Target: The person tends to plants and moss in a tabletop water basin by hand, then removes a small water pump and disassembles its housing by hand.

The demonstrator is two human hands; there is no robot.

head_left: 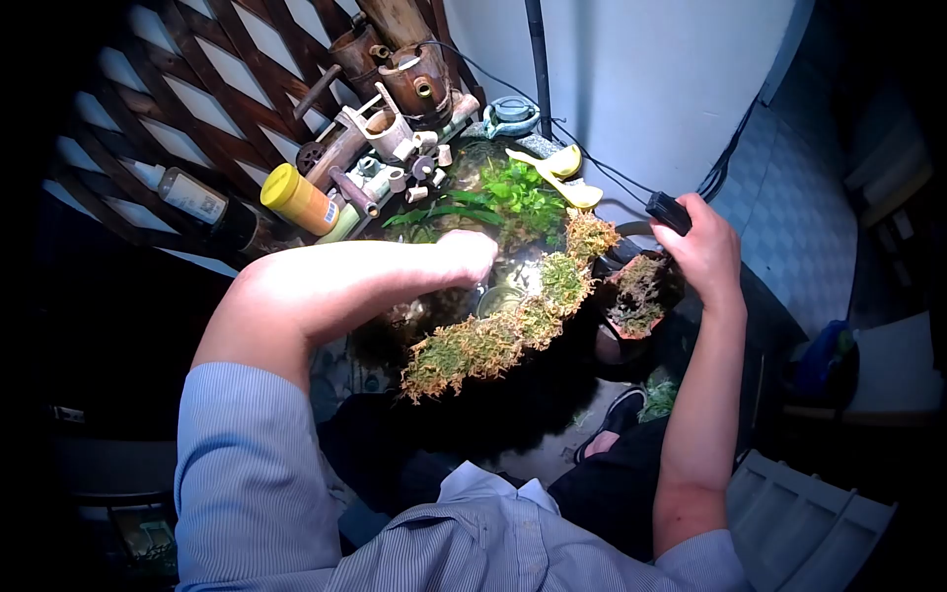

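Note:
My left hand [468, 259] is low over the water basin, closed, at the inner side of the mossy rim [493, 340]. Glare washes out its fingers, and what they hold is too small to make out. Just below it a round, clear rim [500, 301] shows in the water. Leafy green plants [518, 192] grow behind this hand. On the right, my right hand [702, 242] is wrapped round a small black device [669, 212] with a thin cable, above a pot of dry moss [636, 296].
Yellow scoop-like pieces [567, 178] and a small teal pot [511, 116] stand at the back edge. Bamboo fittings [385, 128], a yellow-lidded jar [299, 199] and a bottle [192, 196] are at the back left. A black pole [539, 69] rises behind.

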